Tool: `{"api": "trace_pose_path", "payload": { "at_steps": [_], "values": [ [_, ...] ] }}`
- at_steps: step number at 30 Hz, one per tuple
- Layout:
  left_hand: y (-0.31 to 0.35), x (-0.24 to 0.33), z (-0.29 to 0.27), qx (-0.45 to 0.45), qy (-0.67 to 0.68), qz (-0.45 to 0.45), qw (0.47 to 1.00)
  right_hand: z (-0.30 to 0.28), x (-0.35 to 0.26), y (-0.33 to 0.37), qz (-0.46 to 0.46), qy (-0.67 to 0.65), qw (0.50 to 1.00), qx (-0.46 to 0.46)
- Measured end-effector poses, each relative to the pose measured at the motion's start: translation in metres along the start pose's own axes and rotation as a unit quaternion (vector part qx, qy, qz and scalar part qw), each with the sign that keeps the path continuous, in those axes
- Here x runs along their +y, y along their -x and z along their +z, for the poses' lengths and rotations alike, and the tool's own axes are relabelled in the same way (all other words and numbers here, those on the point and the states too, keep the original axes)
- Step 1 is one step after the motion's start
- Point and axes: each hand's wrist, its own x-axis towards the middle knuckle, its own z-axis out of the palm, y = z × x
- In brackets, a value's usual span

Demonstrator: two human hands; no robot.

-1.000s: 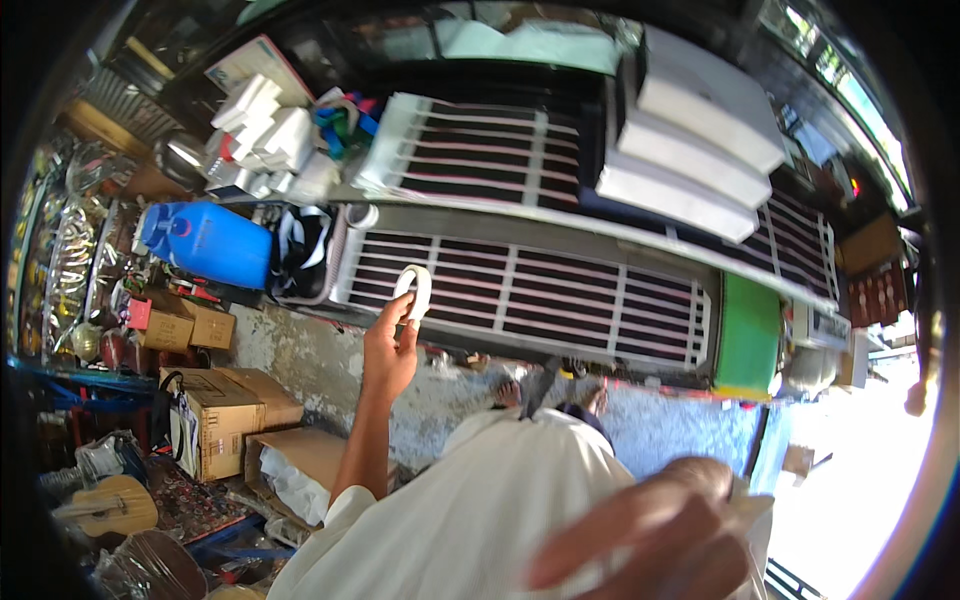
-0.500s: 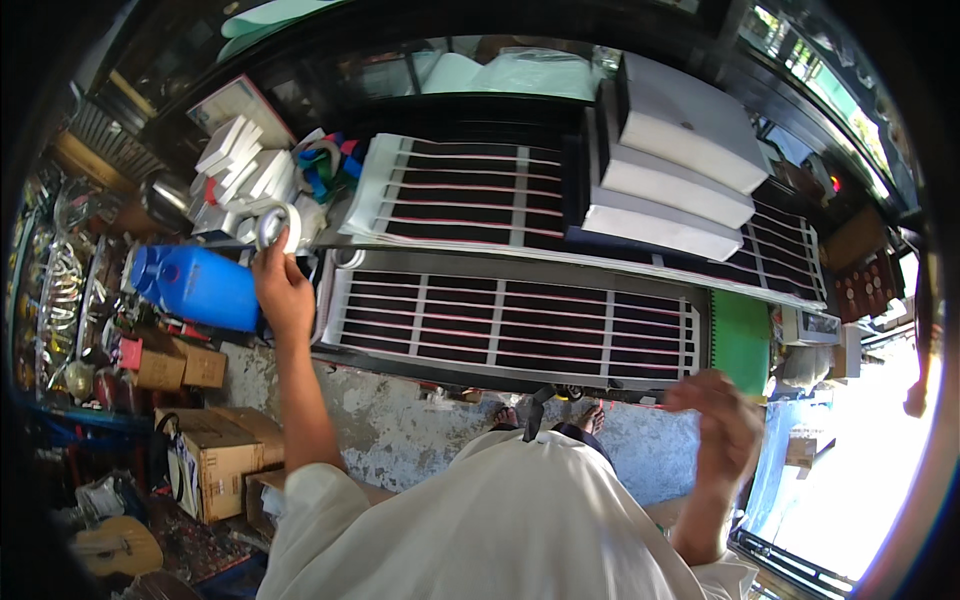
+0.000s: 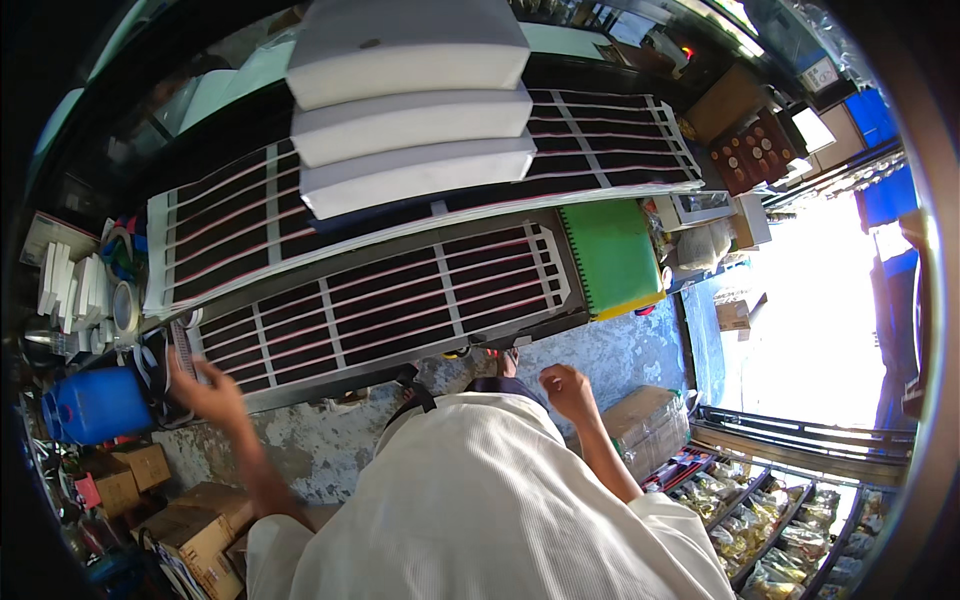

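1. The right hand [image 3: 570,392] hangs relaxed before the shirt [image 3: 480,500], loosely curled, nothing showing in it.
2. The left hand [image 3: 208,392], motion-blurred, is beside the lower striped panel [image 3: 390,305]; whether it grips anything, I cannot tell.
3. Beyond it, leftward, a white tape roll [image 3: 127,306] stands by small white boxes [image 3: 72,290]: seemingly the one held half a second ago, now released.

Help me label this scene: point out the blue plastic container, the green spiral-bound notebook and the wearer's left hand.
Blue plastic container [image 3: 100,405]: head view, on its side wall.
Green spiral-bound notebook [image 3: 614,255]: head view, middle of its cover.
Left hand [image 3: 212,397]: head view, middle of the blurred hand.
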Motion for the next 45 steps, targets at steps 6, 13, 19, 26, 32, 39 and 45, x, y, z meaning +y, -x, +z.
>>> {"api": "trace_pose_path", "payload": {
  "at_steps": [6,13,19,26,32,39,45],
  "values": [
    [0.186,0.167,0.030,-0.242,0.153,0.039,0.957,-0.053,0.059,-0.071,-0.087,0.120,0.971,0.188],
    [0.265,0.314,0.053,-0.327,0.197,0.042,0.923,-0.093,0.068,-0.163,-0.345,0.167,0.914,0.131],
    [0.300,0.369,0.062,-0.398,0.113,0.075,0.907,-0.092,0.072,-0.197,-0.399,0.118,0.907,0.057],
    [0.314,0.377,0.067,-0.420,0.112,0.097,0.895,-0.087,0.080,-0.201,-0.400,0.107,0.909,0.041],
    [0.309,0.379,0.070,-0.444,0.117,0.125,0.879,-0.085,0.082,-0.204,-0.396,0.121,0.909,0.038],
    [0.311,0.395,0.071,-0.454,0.109,0.104,0.878,-0.082,0.084,-0.205,-0.391,0.144,0.908,0.027],
    [0.313,0.414,0.074,-0.466,0.112,0.097,0.872,-0.082,0.083,-0.206,-0.388,0.151,0.909,0.027]
  ]
}}
